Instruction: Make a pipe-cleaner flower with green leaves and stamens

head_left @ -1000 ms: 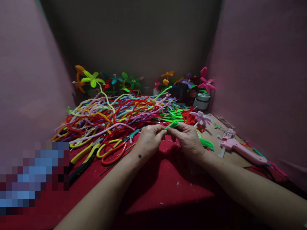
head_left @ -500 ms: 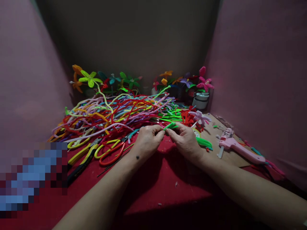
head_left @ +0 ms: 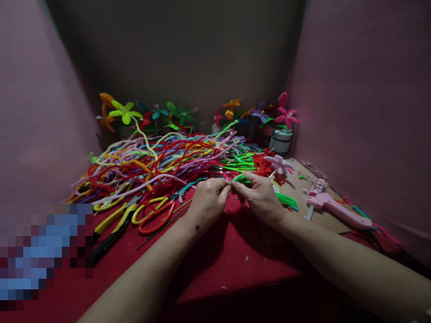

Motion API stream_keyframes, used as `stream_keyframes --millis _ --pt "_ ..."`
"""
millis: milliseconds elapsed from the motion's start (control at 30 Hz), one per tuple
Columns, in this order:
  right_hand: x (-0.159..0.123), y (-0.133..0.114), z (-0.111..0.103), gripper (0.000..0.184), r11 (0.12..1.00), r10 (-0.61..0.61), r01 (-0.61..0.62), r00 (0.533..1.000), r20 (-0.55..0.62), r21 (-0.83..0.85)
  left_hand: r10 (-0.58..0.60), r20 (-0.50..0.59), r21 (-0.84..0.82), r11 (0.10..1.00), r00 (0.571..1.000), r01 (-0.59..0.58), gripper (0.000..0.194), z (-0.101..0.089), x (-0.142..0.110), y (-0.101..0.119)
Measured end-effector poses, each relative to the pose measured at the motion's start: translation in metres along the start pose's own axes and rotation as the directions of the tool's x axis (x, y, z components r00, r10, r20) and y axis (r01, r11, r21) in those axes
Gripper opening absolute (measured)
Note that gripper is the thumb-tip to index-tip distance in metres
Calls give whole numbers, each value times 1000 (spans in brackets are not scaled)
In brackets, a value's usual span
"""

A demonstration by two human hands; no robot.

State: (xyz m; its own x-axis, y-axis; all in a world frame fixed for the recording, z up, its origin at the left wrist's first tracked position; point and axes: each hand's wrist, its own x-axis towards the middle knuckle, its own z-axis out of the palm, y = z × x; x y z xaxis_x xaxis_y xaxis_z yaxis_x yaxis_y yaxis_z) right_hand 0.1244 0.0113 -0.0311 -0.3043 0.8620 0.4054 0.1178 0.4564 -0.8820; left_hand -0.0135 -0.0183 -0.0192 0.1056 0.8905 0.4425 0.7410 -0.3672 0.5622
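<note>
Between my two hands is a short bundle of bright green pipe cleaners (head_left: 241, 179), partly covered by the fingers. My left hand (head_left: 211, 197) pinches its near left end with thumb and forefinger. Thumb and fingers of my right hand (head_left: 259, 195) are closed around its middle, and the green ends show above the knuckles. Just beyond the hands lie more green pipe cleaners (head_left: 237, 163) and a small red pile (head_left: 261, 164). A looped green piece (head_left: 286, 199) rests beside my right wrist.
A large heap of coloured pipe cleaners (head_left: 161, 154) fills the back left. Scissors (head_left: 156, 217) and yellow-black pliers (head_left: 117, 222) lie on the left of the red table (head_left: 235, 269). A pink glue gun (head_left: 336, 208) rests on a board at right. Pipe-cleaner flowers (head_left: 286, 117) stand behind.
The green bundle has tipped slightly, its free ends now bending lower over my right hand. Both hands keep nearly the same place, and the view has shifted a little.
</note>
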Motion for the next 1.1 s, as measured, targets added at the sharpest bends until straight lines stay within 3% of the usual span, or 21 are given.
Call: stream_keyframes --millis 100,167,433,533,667,867,967,1100 --pt "0 0 -1 16 1000 -2 2 1000 -7 -19 -65 127 -189 978 990 88 23 -2 3 -2" --pt "1 1 -1 15 999 -16 15 1000 -14 -45 -74 152 -234 966 986 109 25 -2 4 -3" --pt "1 4 2 12 990 -58 46 994 -91 -133 -44 33 -35 998 998 45 24 1 -1 3" --pt "1 1 2 12 999 21 -24 998 -64 -46 -29 15 -4 1000 999 29 24 1 -1 4" --pt "0 -3 2 9 982 96 -99 995 27 163 -78 34 -88 993 996 81 26 -2 2 2" --pt "1 2 0 11 878 118 -165 984 131 450 -180 99 -264 944 979 200 25 -8 6 2" --pt "1 3 0 11 855 173 -216 976 133 471 -213 101 -329 915 972 235 25 -9 6 3" --pt "0 -1 0 11 914 189 -205 979 79 349 -234 113 -373 891 966 260 24 -10 6 5"
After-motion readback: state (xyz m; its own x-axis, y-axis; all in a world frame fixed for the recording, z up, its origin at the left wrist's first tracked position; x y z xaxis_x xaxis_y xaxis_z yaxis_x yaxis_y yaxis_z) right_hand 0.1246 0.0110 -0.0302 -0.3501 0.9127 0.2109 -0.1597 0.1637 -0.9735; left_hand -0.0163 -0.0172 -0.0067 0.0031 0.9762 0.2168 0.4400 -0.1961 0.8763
